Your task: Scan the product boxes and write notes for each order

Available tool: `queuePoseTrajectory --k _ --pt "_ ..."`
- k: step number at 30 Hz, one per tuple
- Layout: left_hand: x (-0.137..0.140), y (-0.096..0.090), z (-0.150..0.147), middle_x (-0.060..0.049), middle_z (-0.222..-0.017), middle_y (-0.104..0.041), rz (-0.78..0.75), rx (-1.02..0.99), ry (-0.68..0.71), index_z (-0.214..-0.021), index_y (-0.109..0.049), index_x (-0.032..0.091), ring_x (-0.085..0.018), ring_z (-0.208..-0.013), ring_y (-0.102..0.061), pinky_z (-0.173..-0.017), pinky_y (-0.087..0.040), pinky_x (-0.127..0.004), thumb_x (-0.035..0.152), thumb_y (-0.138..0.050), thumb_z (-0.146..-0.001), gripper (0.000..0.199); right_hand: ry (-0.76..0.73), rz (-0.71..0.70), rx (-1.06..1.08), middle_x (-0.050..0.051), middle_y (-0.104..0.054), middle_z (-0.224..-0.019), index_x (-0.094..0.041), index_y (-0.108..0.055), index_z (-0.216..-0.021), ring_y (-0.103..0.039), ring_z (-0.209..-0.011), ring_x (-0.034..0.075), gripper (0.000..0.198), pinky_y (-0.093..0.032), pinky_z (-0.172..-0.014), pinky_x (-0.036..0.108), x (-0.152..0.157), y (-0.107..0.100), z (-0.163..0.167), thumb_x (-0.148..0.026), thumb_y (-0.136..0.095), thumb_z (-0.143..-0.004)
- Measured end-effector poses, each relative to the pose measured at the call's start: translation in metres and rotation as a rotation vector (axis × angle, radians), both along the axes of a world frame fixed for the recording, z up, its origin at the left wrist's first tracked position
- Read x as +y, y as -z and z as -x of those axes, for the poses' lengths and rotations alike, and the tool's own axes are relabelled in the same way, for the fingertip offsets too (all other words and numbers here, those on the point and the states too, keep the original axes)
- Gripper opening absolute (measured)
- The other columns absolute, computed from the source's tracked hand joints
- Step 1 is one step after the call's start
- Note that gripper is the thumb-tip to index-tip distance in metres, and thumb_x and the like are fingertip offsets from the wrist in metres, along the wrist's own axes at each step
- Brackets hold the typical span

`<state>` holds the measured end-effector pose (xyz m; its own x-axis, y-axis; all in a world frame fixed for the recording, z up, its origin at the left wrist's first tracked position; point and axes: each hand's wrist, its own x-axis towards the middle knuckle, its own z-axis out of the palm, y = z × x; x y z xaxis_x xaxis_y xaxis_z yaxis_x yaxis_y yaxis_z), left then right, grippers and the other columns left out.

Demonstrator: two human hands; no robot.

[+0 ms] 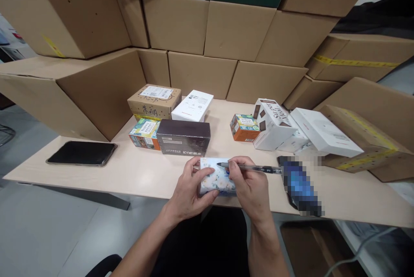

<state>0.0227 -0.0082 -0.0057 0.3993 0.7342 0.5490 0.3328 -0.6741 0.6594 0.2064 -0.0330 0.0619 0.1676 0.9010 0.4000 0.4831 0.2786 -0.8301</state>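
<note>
A pale blue-white pack of tissues with a flower print lies near the table's front edge. My left hand grips it from the left, thumb and fingers on its top and side. In my right hand is a pen with a grey tip and dark barrel, pinched between thumb and fingers. Its tip points left, over the top of the pack; whether it touches is not clear. The right hand also covers the pack's right end. Just behind the pack stands a dark brown box.
Left on the table lies a black phone; a pixelated device lies right. Behind are orange tea-like boxes, a white box, a labelled carton and a white printed box. Stacked cardboard boxes wall the back.
</note>
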Motion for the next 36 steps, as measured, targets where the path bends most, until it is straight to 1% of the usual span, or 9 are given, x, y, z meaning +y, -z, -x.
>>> queuePoseTrajectory --k 7,13,18,24,27,29,31,34,36 --pt "-0.001 -0.001 0.000 -0.013 -0.143 -0.031 0.019 0.015 -0.002 -0.129 -0.051 0.026 -0.030 -0.126 -0.047 -0.102 -0.047 -0.046 0.031 -0.069 -0.083 0.049 0.005 -0.032 -0.141 -0.005 -0.063 -0.073 -0.022 -0.062 -0.086 -0.059 -0.062 0.009 0.022 -0.044 -0.061 0.019 0.002 -0.002 0.002 -0.034 -0.049 -0.098" --pt "-0.001 -0.002 0.000 -0.013 -0.141 -0.032 0.008 0.014 -0.001 -0.129 -0.051 0.026 -0.029 -0.125 -0.048 -0.102 -0.048 -0.046 0.030 -0.069 -0.083 0.050 0.004 -0.077 -0.215 -0.004 -0.063 -0.075 -0.021 -0.061 -0.085 -0.059 -0.067 0.009 0.021 -0.043 -0.065 0.020 0.004 -0.004 0.004 -0.031 -0.048 -0.099" --pt "-0.001 -0.002 0.000 -0.013 -0.141 -0.033 0.000 0.003 -0.005 -0.128 -0.052 0.027 -0.030 -0.126 -0.047 -0.100 -0.049 -0.046 0.031 -0.069 -0.083 0.049 0.014 -0.082 -0.218 -0.005 -0.062 -0.072 -0.021 -0.060 -0.085 -0.058 -0.063 0.009 0.021 -0.043 -0.063 0.020 0.004 -0.004 0.003 -0.031 -0.048 -0.099" --pt "0.000 -0.001 0.000 -0.014 -0.142 -0.032 0.005 0.020 -0.007 -0.130 -0.051 0.027 -0.030 -0.125 -0.048 -0.101 -0.048 -0.047 0.031 -0.069 -0.083 0.050 0.003 -0.068 -0.206 -0.003 -0.065 -0.078 -0.021 -0.062 -0.086 -0.060 -0.070 0.011 0.021 -0.045 -0.068 0.021 0.004 -0.006 0.004 -0.032 -0.049 -0.099" --pt "0.000 0.000 0.000 -0.014 -0.142 -0.034 -0.002 0.015 -0.015 -0.130 -0.052 0.026 -0.030 -0.125 -0.049 -0.101 -0.049 -0.046 0.031 -0.069 -0.083 0.050 -0.008 -0.054 -0.185 -0.002 -0.065 -0.076 -0.021 -0.062 -0.085 -0.061 -0.069 0.011 0.022 -0.046 -0.067 0.023 0.003 -0.004 0.004 -0.032 -0.049 -0.098" --pt "0.000 0.000 0.000 -0.014 -0.142 -0.035 -0.006 0.007 -0.018 -0.129 -0.053 0.026 -0.030 -0.124 -0.051 -0.100 -0.050 -0.046 0.032 -0.069 -0.083 0.050 0.021 -0.047 -0.110 -0.002 -0.064 -0.074 -0.021 -0.063 -0.085 -0.060 -0.066 0.012 0.021 -0.046 -0.065 0.024 0.001 -0.002 0.005 -0.033 -0.051 -0.097" --pt "-0.001 -0.001 0.001 -0.014 -0.142 -0.036 -0.010 0.002 -0.020 -0.129 -0.053 0.026 -0.030 -0.125 -0.051 -0.100 -0.050 -0.046 0.032 -0.070 -0.082 0.050 0.105 -0.061 0.059 -0.002 -0.065 -0.074 -0.020 -0.062 -0.086 -0.059 -0.062 0.011 0.020 -0.046 -0.059 0.024 -0.002 -0.001 0.006 -0.036 -0.053 -0.096" --pt "-0.001 -0.002 0.001 -0.014 -0.142 -0.035 -0.023 0.006 -0.017 -0.129 -0.052 0.026 -0.031 -0.128 -0.049 -0.101 -0.049 -0.047 0.031 -0.070 -0.082 0.050 0.278 -0.174 0.387 0.003 -0.069 -0.092 -0.019 -0.059 -0.089 -0.061 -0.058 0.011 0.021 -0.048 -0.053 0.026 -0.008 -0.001 -0.001 -0.039 -0.053 -0.095" --pt "-0.001 -0.002 0.001 -0.014 -0.143 -0.034 -0.029 0.012 -0.008 -0.131 -0.051 0.026 -0.032 -0.129 -0.047 -0.102 -0.048 -0.048 0.029 -0.070 -0.082 0.053 0.370 -0.241 0.515 0.005 -0.069 -0.097 -0.020 -0.054 -0.090 -0.062 -0.057 0.012 0.023 -0.048 -0.052 0.027 -0.011 0.000 -0.017 -0.042 -0.054 -0.094"
